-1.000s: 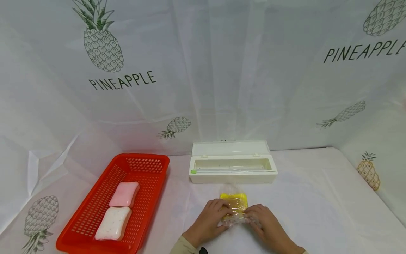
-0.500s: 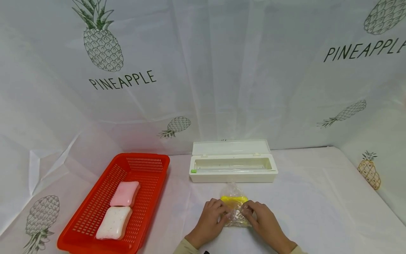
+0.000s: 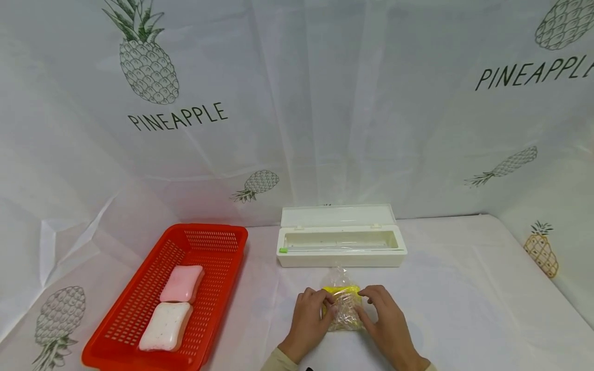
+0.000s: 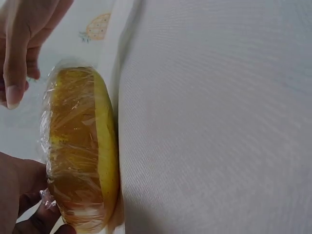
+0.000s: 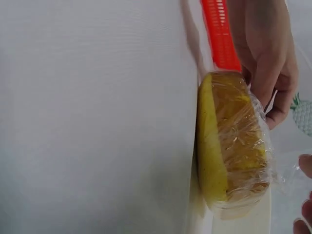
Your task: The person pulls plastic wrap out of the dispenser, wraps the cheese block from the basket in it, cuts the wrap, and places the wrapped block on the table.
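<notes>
A yellow and amber bar of soap, loosely wrapped in crinkled plastic wrap, lies flat on the white tabletop between the two hands. In the left wrist view the wrap shines over the amber side of the soap. My left hand is at the bar's left edge, thumb and fingers pinching a fold of the wrap. My right hand is by the right edge, thumb and index finger spread apart. A loose tail of wrap sticks out beyond the far side of the bar.
A long white wrap dispenser box with its lid raised stands just behind the soap. On the left is a red perforated basket holding a pink soap bar and a white soap bar. A pineapple-print cloth hangs behind.
The wrap's near edge has been folded up over the soap, covering more of its top. The right hand has let go of the wrap and opened; the left stays at the left edge.
</notes>
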Demonstrator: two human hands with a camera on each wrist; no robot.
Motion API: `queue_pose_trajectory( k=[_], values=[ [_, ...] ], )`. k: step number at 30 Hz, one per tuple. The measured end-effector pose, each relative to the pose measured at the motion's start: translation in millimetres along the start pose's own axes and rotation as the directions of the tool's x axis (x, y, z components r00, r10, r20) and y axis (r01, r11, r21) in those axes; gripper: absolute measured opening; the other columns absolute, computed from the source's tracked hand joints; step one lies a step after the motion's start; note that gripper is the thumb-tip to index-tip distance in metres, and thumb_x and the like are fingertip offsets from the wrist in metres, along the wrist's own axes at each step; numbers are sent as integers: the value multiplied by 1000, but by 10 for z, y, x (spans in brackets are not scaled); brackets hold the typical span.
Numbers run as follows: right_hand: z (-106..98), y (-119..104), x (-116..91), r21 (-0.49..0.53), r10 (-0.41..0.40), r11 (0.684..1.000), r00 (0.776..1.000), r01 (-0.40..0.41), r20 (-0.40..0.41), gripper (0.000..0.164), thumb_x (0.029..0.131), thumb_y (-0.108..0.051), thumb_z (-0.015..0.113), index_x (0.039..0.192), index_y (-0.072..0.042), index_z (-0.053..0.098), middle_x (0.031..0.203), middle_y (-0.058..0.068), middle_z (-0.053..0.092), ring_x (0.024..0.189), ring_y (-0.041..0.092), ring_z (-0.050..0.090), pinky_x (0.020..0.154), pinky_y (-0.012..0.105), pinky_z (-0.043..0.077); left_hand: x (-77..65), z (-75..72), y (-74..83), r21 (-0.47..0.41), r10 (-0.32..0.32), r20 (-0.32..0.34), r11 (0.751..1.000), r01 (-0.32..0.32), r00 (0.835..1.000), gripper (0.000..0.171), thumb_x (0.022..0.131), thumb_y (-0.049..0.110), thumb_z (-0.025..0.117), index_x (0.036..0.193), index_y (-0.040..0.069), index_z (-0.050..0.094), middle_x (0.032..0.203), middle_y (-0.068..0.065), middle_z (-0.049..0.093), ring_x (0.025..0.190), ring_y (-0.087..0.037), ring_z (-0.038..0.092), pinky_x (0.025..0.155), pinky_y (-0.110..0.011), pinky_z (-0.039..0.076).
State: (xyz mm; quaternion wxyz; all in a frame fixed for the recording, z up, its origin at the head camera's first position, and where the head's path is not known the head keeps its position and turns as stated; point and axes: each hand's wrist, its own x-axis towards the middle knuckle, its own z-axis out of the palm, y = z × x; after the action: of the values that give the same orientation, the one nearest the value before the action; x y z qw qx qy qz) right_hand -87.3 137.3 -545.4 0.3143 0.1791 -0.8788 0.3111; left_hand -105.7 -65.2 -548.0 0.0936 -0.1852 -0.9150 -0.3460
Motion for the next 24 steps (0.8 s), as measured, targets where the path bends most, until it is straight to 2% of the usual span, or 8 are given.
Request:
queue_pose_trajectory(
  k=[2,5,6,9,12,16,19,24],
  values=[
    [-9,7,-19,-2,-90,996,996,90,-9,29,100,-35,75,108,-7,71,110,4,68,91,19,69,82,25,55,10,2,10,-9,-30,6,999,30,1000,12,91,15,82,94,22,72,82,17,64,83,-1,47,79,-29,40],
    [-4,22,-49,-39,-186,982,982,187,23,59,111,-54,40,112,-5,74,116,6,71,101,24,70,88,33,54,24,4,21,-13,-47,7,999,47,999,13,90,14,82,93,21,71,82,17,65,82,-2,46,78,-28,40],
    [0,29,-59,-54,-201,978,979,203,43,63,111,-55,38,114,-4,75,118,6,71,103,24,69,88,35,54,26,5,23,-14,-49,6,999,50,999,14,90,13,82,93,20,71,82,16,65,81,-2,46,78,-28,41],
    [7,59,-101,-112,-209,969,972,221,108,67,111,-58,37,121,-3,75,121,6,71,107,24,66,88,41,54,20,-2,27,3,-43,2,999,43,999,14,90,15,83,96,19,71,86,15,64,81,-1,47,77,-26,42],
    [8,94,-139,-148,-198,964,967,222,162,62,108,-58,49,124,-3,74,123,6,71,109,25,64,89,43,54,-7,-37,17,24,-10,-14,1000,10,1000,17,90,18,84,100,20,71,93,14,63,83,-2,51,77,-25,44],
    [-2,119,-163,-163,-196,960,961,229,195,61,99,-55,68,127,-2,74,130,9,69,111,26,63,87,44,55,-45,-116,6,71,111,-41,992,-108,993,17,89,18,85,101,20,72,100,12,63,90,-5,57,80,-26,47],
    [-12,115,-165,-169,-222,952,955,257,199,64,104,-58,59,128,-1,73,137,12,65,112,28,63,85,45,56,-69,-174,11,176,257,-9,952,-252,966,17,89,24,86,103,22,76,107,12,66,99,-7,59,87,-28,49],
    [-13,93,-159,-116,-298,940,938,320,177,70,112,-57,27,132,-4,69,140,11,63,116,28,63,91,40,50,-112,-204,3,407,419,102,810,-422,902,17,91,36,84,105,27,81,112,16,71,104,-8,61,95,-31,50]
  ],
)
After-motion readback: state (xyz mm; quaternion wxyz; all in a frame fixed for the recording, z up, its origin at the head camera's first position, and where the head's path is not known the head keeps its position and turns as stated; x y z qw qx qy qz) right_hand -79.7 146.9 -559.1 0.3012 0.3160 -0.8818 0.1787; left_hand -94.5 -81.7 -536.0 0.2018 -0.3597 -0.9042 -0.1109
